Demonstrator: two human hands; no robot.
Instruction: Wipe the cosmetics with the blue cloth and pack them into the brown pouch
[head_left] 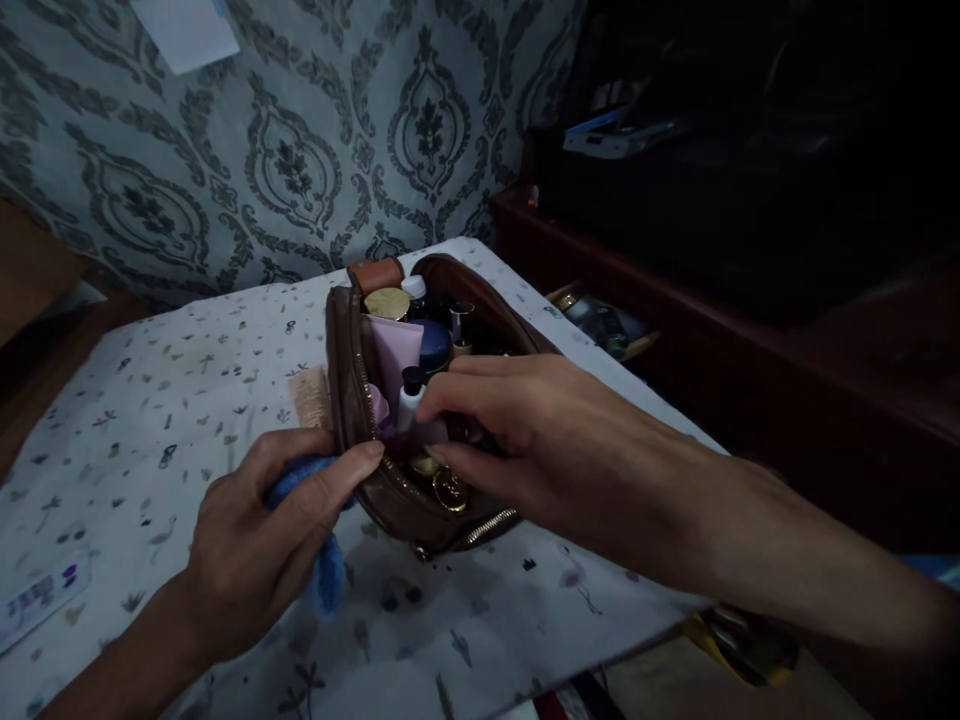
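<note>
A brown zippered makeup bag (390,505) lies open on the table. My left hand (262,530) is closed on its near left rim, the thumb pressed by the zipper. A fuzzy blue strap or band (328,570) shows under that hand. My right hand (510,420) reaches inside, thumb and index finger curled together at a pale item I cannot make out. Beside those fingertips stands a small white bottle with a black cap (411,392). The bag also holds a pink tube (396,350), a dark blue round container (433,345), a white-capped bottle (414,288) and a gold round piece (450,490).
The table (225,370) has a white printed cover. A beige tube (309,395) lies left of the bag, and a white packet (45,600) at the far left. An open drawer with things inside (604,325) and dark red furniture (600,265) are at right. Patterned wallpaper (300,170) rises behind.
</note>
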